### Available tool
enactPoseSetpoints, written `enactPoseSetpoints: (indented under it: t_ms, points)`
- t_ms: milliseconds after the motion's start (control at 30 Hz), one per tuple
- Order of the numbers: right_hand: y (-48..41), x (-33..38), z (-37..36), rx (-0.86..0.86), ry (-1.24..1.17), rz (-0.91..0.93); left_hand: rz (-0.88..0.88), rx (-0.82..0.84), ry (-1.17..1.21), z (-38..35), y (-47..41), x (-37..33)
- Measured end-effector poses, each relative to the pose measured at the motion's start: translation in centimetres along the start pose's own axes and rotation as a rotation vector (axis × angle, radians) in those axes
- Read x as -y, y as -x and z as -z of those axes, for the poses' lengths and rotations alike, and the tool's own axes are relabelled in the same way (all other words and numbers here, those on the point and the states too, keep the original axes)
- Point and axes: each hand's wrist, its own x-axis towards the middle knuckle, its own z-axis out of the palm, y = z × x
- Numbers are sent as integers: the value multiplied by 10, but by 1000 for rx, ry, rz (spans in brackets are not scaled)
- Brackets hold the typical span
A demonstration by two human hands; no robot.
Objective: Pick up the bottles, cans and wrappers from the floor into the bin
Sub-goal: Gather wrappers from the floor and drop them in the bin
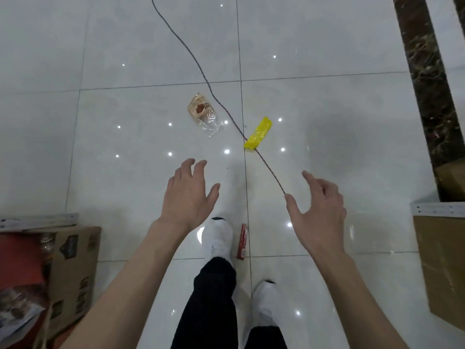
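On the tiled floor [125, 147], a clear wrapper [203, 114] and a yellow wrapper [259, 133] lie ahead of the left hand [188, 195] and right hand [319, 207], both empty with fingers spread, while a red wrapper [242, 244] lies between them.

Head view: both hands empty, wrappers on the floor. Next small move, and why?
Probably lower the left hand forward onto the clear wrapper and pinch it. It lies straight ahead of that hand's open fingers, apart from the dark cable; the yellow wrapper has the cable crossing its near end. The right hand is open too.
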Motion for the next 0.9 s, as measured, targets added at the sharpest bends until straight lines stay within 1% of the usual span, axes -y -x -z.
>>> enactPoseSetpoints:
  t_ms: [133, 333, 500, 667, 767, 900]
  points:
    - [-63, -12, -82, 3, 20, 46, 11, -38, -1, -46, -84, 33]
    - [-153, -49, -216, -2, 55, 116, 3, -71, -53, -143, -211, 80]
    - [-211, -80, -302, -19, 91, 194, -23, -97, -101, -211, -294, 108]
    - [-256, -95, -360, 7, 128, 222, -33, -78, -132, -252, -347, 125]
    - [-269, -93, -379, 35, 175, 228, -29, -73, -165, -264, -366, 131]
    - [-280, -89, -395, 13, 196, 265, -55, -122, -173, -273, -389, 131]
